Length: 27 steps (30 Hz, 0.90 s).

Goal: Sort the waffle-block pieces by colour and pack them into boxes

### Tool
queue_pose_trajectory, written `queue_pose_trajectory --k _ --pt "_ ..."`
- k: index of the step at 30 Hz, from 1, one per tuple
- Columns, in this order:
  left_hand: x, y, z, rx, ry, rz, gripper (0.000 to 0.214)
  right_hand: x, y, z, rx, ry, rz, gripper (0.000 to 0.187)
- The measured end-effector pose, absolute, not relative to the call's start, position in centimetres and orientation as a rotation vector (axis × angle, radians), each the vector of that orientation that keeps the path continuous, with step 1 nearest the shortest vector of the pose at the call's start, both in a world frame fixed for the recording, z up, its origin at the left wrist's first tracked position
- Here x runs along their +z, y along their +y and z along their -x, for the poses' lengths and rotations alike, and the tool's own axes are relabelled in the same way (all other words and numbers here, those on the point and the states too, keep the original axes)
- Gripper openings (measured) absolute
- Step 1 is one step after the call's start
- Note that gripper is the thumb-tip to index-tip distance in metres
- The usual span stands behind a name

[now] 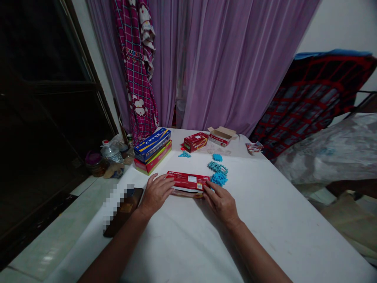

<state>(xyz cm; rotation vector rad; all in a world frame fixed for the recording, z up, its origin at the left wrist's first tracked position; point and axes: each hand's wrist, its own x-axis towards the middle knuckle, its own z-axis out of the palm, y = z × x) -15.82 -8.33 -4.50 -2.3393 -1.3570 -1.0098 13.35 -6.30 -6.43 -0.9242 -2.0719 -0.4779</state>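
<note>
Handling the red box (188, 179) seems to be the step in hand: fingers of the left hand (153, 195) grasp one end, those of the right hand (223, 203) the other, the box held between them over the white-covered bench (265, 220). A dark gap shows along its near edge; the next move probably calls for light, even pressure, since printed card creases. Beyond the right fingers lie knobbly, matt-looking blue pieces (218, 179), rounded in outline.

left hand (156, 192) | right hand (221, 201) | both touching long red box (184, 180) | white table (265, 220)
</note>
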Motion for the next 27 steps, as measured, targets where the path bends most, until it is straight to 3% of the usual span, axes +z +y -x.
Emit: queue_pose_trajectory --k 8,18,27 --pt "-3.5 -7.5 14.9 -0.926 -1.355 2.42 0.027 -4.4 -6.0 -11.1 -0.508 -2.212 0.893 0.03" --pt "-4.2 -5.9 16.3 -1.266 -1.246 2.62 0.033 -4.8 -5.4 -10.2 -0.446 -2.165 0.899 0.025" --pt "-1.2 -3.6 17.7 -1.072 -1.248 2.911 0.025 -4.9 -5.0 -10.3 -0.402 -2.153 0.909 0.023"
